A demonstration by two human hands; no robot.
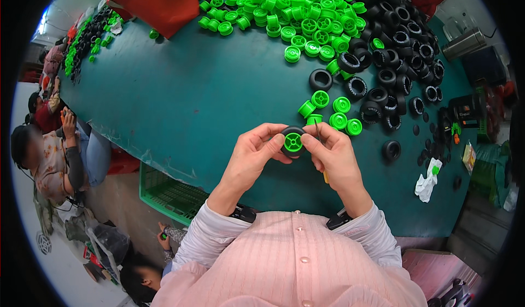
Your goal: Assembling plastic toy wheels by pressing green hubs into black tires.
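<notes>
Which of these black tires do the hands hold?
The tire between the left hand and right hand, around a green spoked rim; other tires lie on the green table.

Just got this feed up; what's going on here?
A person's left hand and right hand hold a black tire with a green wheel inside it, above the table. The right hand also holds a thin tool with a yellow handle. A few loose green wheels lie just beyond the hands; farther off are a green wheel pile and a black tire pile.
</notes>
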